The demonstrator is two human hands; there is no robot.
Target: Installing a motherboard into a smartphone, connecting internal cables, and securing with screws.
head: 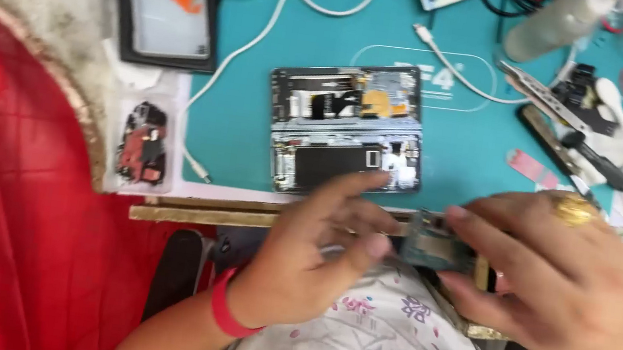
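Head view looks down on a desk covered by a teal work mat [459, 150]. The right hand [577, 290], with a gold ring on one finger, has its fingers closed around a small greenish circuit board [443, 244], pinching it by its right end just past the desk's near edge, above the person's lap. The left hand [317, 256], with a red band at the wrist, is loosely open; its forefinger stretches up toward the near edge of the opened phone [346, 127], and its other fingers curl toward the left end of the board, though motion blur hides whether they touch it. The phone lies back-off in the middle of the mat, its dark battery and inner parts exposed. A white cable [454, 69] runs across the mat behind it. Tweezers and a dark-handled tool [598, 161] lie toward the desk's right edge, a clear tray with an orange piece [168, 0] sits at the far left corner, and a small bag of parts [143, 145] rests by the left edge.

The step in hand appears to be handling a board lifted clear of the phone. The next move likely calls for a steady two-handed hold by the board's edges, keeping fingertips off its components.
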